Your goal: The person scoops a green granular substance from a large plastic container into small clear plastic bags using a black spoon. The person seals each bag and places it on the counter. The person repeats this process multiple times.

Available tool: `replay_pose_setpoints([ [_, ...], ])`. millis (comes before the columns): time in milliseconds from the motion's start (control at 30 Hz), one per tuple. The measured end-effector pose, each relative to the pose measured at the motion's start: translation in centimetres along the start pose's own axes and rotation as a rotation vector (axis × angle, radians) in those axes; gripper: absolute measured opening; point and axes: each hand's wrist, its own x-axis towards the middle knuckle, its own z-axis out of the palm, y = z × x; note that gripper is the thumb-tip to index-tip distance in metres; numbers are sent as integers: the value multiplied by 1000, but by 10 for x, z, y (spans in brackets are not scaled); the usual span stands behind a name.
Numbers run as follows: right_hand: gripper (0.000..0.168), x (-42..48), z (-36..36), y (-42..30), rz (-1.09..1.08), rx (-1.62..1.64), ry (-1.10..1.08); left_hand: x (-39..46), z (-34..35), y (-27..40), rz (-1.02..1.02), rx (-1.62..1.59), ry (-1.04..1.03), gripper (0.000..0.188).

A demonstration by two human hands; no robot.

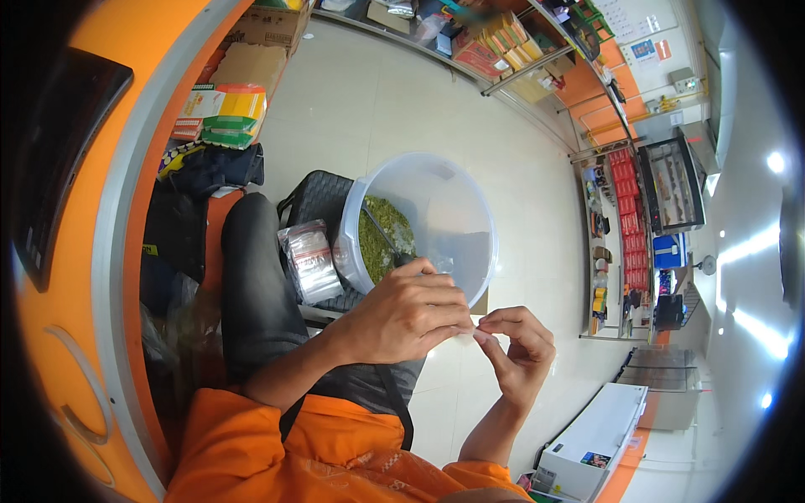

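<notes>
My left hand (409, 317) and my right hand (516, 352) meet fingertip to fingertip, pinching a thin, clear piece of plastic (466, 329) between them. Most of it is hidden by my fingers. Just beyond my left hand stands a large translucent plastic tub (456, 214). Inside lies a heap of green, shredded or flaky material (380, 242) with paler bits. A spoon-like utensil (380, 227) with a dark handle leans in the tub, its handle end close to my left knuckles. Beside the tub, a pack of clear zip-lock bags (311, 261) rests on a black woven-pattern stool (324, 192).
An orange counter (94, 251) with a dark screen (69, 157) runs along the left. Cartons (229, 113) and dark bags (182, 232) sit below it. Loaded shelves (490, 50) line the far side. A white chest freezer (594, 434) stands at lower right.
</notes>
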Motion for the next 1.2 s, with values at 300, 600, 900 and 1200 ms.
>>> replay_pose_setpoints([
  [300, 19, -5, -5, -1, -18, -14, -30, 1, -2, 8, 10, 34, -16, 9],
  [600, 16, -14, -3, -6, 66, -53, -26, -2, 2, 6, 8, 28, -101, 13],
  [900, 18, -13, 7, -5, 40, 92, 79, -3, 7, 2, 78, 150, -86, 14],
  [1200, 18, -21, -5, -2, 104, 121, 157, -4, 9, -10, 49, -77, 48, 6],
])
